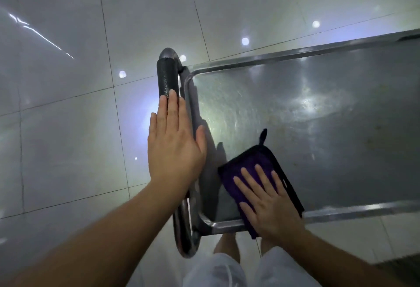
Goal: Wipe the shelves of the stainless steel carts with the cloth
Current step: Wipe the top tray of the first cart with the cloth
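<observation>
The cart shelf (318, 127) runs off the right edge, so its far end is out of sight. The left hand (175, 143) covers the middle of the handle (167, 77) — whether palm and bar touch cannot be told. The right hand (270, 202) hides the near part of the purple cloth (250, 164) and a stretch of the shelf's near rim (363, 210). Both forearms leave the bottom edge, and the white shorts (216, 270) are cut there too — the feet are blurred.

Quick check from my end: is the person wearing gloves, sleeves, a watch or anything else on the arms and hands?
No. Both the left hand and the right hand are bare, without gloves, rings or a watch. Both forearms are uncovered right to the frame edge, with no sleeve in view. The only clothing visible is white shorts.
</observation>
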A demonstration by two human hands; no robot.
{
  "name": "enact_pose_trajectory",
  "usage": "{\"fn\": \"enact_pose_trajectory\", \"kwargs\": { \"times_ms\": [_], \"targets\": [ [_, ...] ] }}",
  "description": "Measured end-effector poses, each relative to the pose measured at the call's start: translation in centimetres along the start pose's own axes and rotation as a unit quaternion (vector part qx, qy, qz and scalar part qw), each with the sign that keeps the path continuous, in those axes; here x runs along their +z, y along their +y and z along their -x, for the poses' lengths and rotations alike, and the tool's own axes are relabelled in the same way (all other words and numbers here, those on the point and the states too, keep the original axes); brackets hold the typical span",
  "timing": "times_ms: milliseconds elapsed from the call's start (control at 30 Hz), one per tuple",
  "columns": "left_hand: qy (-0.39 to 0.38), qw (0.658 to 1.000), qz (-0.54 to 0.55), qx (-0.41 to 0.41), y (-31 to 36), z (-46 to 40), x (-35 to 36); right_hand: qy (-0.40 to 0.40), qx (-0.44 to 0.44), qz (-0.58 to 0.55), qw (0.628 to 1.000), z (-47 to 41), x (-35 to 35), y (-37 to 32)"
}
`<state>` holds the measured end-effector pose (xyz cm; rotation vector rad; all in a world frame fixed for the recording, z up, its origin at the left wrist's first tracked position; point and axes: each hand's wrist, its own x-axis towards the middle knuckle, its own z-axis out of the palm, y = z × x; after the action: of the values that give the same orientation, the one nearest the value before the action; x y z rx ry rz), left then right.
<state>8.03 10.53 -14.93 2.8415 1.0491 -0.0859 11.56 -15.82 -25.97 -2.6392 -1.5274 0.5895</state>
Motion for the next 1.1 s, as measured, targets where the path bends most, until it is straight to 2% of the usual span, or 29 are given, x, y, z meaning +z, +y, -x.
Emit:
{"fn": "enact_pose_trajectory", "kwargs": {
  "times_ms": [100,200,400,567,700,867,1000,1100],
  "targets": [
    [0.0,1.0,-0.022,0.013,0.0,0.2,0.2,-0.01,0.003,0.009,1.0,2.6,0.6,0.4],
    [-0.006,0.998,-0.044,0.048,0.0,0.3,0.2,-0.003,0.008,-0.004,1.0,0.2,0.2,1.4],
    [-0.017,0.997,-0.063,0.052,0.3,0.1,0.1,0.03,0.059,0.018,0.998,-11.5,-4.5,6.9],
    [0.0,0.996,-0.078,0.052,0.4,0.1,0.1,0.045,0.055,0.0,0.997,-22.0,-8.8,11.4],
    [0.012,0.994,-0.094,0.052,0.4,0.0,0.2,0.051,0.063,-0.002,0.997,-25.1,-10.0,12.8],
    [0.015,0.994,-0.095,0.046,0.4,-0.1,0.3,0.017,0.056,0.009,0.998,-18.9,-9.0,12.3],
    [0.005,0.995,-0.098,0.034,0.5,-0.1,0.4,-0.01,0.008,0.024,1.0,-7.0,-5.3,12.3],
    [0.003,0.995,-0.092,0.031,0.5,-0.2,0.5,-0.031,0.004,0.032,0.999,3.0,-2.2,12.8]
  ]
}}
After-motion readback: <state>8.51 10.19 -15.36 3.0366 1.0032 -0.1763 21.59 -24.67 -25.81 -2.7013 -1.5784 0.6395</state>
